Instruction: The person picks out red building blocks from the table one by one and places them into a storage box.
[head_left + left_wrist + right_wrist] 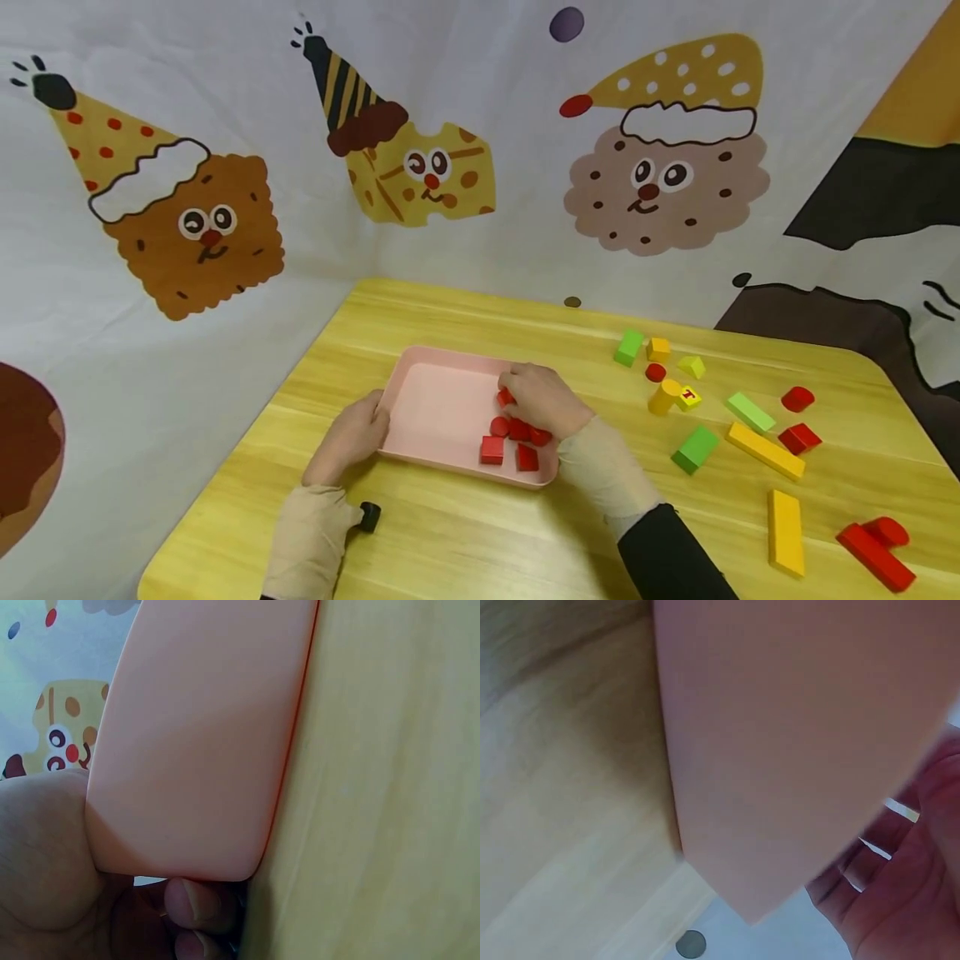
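A shallow pink tray (442, 404) lies on the table, with several red blocks (492, 450) in its right part. My left hand (351, 433) grips the tray's left edge. In the left wrist view, the thumb (45, 840) lies over the rim while the fingertips (191, 901) touch the outer wall. Reaching over the right side, my right hand (546, 398) holds a small red block (506, 397) at its fingertips, inside the tray. In the right wrist view the tray wall (795, 742) hides these fingertips and the block.
Loose blocks lie right of the tray: a green block (696, 449), an orange cylinder (664, 397), long yellow bars (785, 533) and red pieces (876, 557), among several others. A small black object (369, 517) is at my left wrist. A cartoon-printed cloth (465, 275) stands behind the table (450, 533).
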Available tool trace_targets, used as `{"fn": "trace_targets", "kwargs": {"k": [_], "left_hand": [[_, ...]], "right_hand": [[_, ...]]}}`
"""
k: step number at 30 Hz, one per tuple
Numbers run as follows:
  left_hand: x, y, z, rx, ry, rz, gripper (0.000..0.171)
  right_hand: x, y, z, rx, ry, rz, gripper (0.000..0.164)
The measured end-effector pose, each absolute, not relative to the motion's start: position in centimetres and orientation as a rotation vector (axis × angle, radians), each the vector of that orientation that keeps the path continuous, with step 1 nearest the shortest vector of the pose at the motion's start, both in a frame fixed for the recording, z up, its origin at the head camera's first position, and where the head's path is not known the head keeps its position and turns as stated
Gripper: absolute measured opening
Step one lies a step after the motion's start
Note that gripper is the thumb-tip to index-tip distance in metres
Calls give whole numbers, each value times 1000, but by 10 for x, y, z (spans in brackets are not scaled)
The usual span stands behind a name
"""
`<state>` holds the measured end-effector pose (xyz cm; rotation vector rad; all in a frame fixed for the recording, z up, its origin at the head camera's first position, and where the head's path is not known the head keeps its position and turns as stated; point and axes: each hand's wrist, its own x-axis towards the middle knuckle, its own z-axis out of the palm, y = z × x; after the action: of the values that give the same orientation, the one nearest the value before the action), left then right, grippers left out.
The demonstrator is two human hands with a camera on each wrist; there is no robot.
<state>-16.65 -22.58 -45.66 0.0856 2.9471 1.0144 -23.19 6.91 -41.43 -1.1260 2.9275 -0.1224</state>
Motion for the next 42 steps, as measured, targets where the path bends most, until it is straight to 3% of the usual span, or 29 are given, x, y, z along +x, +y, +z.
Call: {"fn": "trace_targets", "kwargs": {"k": [19,30,42], "left_hand": [[-168,-221,-458,113,2982,984,27],[-169,-219,-456,98,2967,1014,25],[-169,-224,-459,91,2964,998,25]], "right_hand": [[-226,72,-421,-994,2976,-57,23],[-222,82,-407,-985,3011,-195,38],[-197,96,-394,-1064,3107,-334,34]]}}
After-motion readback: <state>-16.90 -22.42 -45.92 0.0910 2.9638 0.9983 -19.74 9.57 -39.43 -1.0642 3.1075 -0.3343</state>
